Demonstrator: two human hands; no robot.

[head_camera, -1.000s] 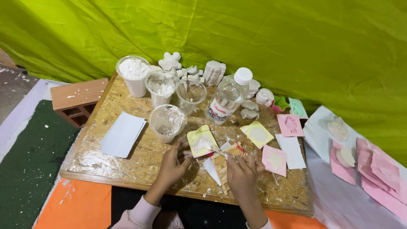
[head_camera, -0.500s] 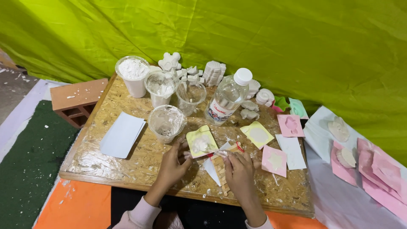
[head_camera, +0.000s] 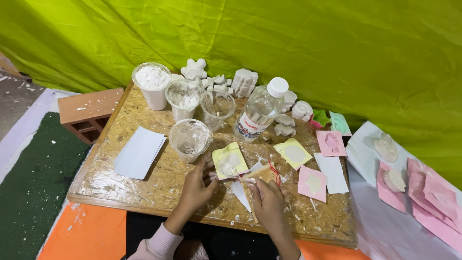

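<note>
My left hand (head_camera: 196,185) rests on the chipboard table (head_camera: 125,190), fingers pinching the corner of a yellow mould (head_camera: 229,161) with a white plaster filling. My right hand (head_camera: 268,202) holds a small tan piece with a red thread (head_camera: 267,173) just right of that mould. A white paper scrap (head_camera: 239,191) lies between both hands. Just above the left hand stands a plaster-smeared clear cup (head_camera: 189,139).
At the back stand a cup of white powder (head_camera: 152,85), two more clear cups (head_camera: 217,109), a plastic water bottle (head_camera: 258,111) and several white plaster casts (head_camera: 240,82). Yellow (head_camera: 293,153) and pink moulds (head_camera: 313,184) lie right. White card (head_camera: 139,151) left; red brick (head_camera: 89,113) beyond the table.
Both hands have shifted slightly together around the yellow mould and the tan piece; the other things on the table have not moved.
</note>
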